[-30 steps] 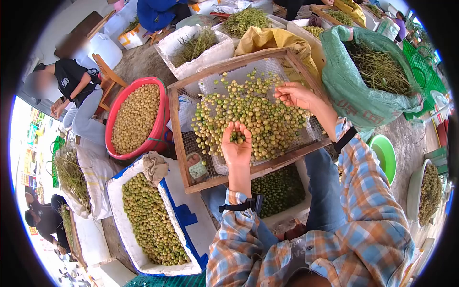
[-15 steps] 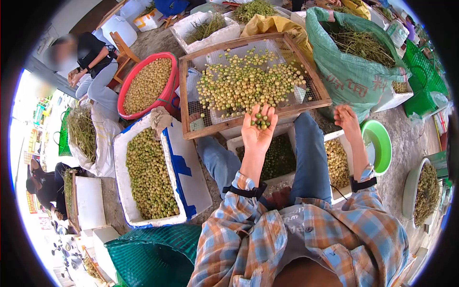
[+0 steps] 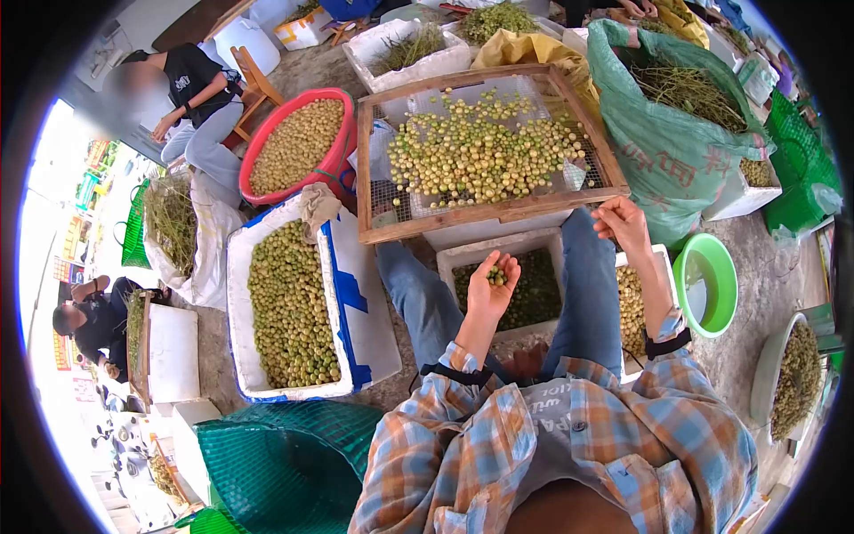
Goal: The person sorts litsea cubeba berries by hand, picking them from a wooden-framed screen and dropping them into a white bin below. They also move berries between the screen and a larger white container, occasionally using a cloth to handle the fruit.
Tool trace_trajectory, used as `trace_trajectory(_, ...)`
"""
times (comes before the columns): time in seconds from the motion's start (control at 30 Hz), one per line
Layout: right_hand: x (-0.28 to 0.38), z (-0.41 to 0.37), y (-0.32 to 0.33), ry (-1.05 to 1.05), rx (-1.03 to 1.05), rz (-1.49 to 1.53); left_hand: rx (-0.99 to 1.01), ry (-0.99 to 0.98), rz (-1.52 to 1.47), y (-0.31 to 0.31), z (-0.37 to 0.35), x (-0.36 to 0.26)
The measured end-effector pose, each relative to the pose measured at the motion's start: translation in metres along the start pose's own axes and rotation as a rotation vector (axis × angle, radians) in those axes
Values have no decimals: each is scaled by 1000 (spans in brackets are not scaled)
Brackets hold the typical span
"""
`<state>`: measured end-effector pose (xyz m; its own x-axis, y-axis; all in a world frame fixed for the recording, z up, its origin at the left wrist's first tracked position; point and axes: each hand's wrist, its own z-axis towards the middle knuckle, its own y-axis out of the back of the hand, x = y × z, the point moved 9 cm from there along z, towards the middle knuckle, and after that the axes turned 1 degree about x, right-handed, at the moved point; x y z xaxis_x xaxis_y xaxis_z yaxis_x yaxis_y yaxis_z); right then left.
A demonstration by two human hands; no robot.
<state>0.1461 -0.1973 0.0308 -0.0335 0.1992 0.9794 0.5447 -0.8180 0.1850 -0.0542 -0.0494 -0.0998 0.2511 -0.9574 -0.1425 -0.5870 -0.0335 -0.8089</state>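
Observation:
My left hand is cupped around several small round green fruits. It hangs over the front of a white foam box between my knees, which holds dark green fruits. My right hand is beside the front right corner of a wood-framed mesh screen, its fingers curled together. Whether anything is between those fingertips I cannot make out. On the screen lies a spread of yellow-green fruits. Below my right hand, partly hidden by my forearm, a foam box holds yellowish fruits.
To the left stand a large foam box of fruits and a red basin. A green sack of stems and a green basin are on the right. A dark green basket lies near my left elbow. Two people sit at left.
My left hand has drawn back from the screen's edge towards the box between my knees, and its palm has closed more around the fruits. My right hand has shifted slightly left and down.

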Motion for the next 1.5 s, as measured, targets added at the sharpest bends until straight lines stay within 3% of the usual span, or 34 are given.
trace_trajectory(0.03, 7, 7, -18, 33, 87, 42, -6, 0, 1, 19, 9, 1)
trace_trajectory(0.1, 21, 19, -44, 64, 173, 83, 208, 21, 63, 29, 25, 4)
trace_trajectory(0.13, 29, 26, -54, 106, 201, 41, -304, 15, 330, 30, -6, -1)
trace_trajectory(0.17, 39, 33, -64, 150, 230, -3, -302, 17, 329, 33, -3, -2)
trace_trajectory(0.23, 55, 48, -76, 140, 236, -1, -364, 9, 781, 45, 0, -14)
trace_trajectory(0.33, 74, 80, -90, 223, 239, -255, -316, 9, 682, 51, 8, -10)
trace_trajectory(0.43, 113, 103, -94, 353, 243, -154, -242, -36, 700, 28, 10, -17)
trace_trajectory(0.5, 155, 120, -83, 557, 95, -305, -8, -45, 455, 2, 15, -16)
trace_trajectory(0.57, 196, 138, -68, 803, -59, -387, 19, -75, 453, -22, 13, -23)
trace_trajectory(0.6, 206, 160, -57, 762, -101, -439, 47, -90, 478, -33, 15, -28)
trace_trajectory(0.63, 208, 191, -38, 976, -260, -563, 72, -104, 504, -42, 15, -33)
trace_trajectory(0.67, 178, 256, -13, 762, -344, -753, 74, -125, 507, -49, 16, -39)
trace_trajectory(0.7, 157, 275, -13, 758, -343, -753, 71, -122, 508, -54, 14, -42)
trace_trajectory(0.77, 148, 296, -8, 728, -632, -939, 101, -182, 526, -70, 18, -57)
trace_trajectory(0.83, 134, 271, -100, 634, 65, -873, 106, -205, 538, -76, 25, -62)
trace_trajectory(0.9, 76, 256, -182, 570, 480, -954, 136, -195, 515, -85, 35, -63)
trace_trajectory(1.07, 24, 259, -242, 545, 523, -1081, 135, -178, 496, -92, 44, -68)
trace_trajectory(1.17, 23, 253, -242, 537, 548, -1208, 105, -171, 478, -85, 45, -74)
trace_trajectory(1.2, 17, 256, -238, 648, 436, -1188, 103, -167, 473, -82, 46, -74)
trace_trajectory(1.33, 0, 264, -232, 579, 488, -1326, 124, -164, 428, -85, 47, -73)
trace_trajectory(1.43, 16, 264, -210, 490, 366, -1118, 138, -186, 427, -87, 42, -80)
trace_trajectory(1.5, 15, 254, -199, 236, 524, -657, 147, -204, 421, -88, 44, -89)
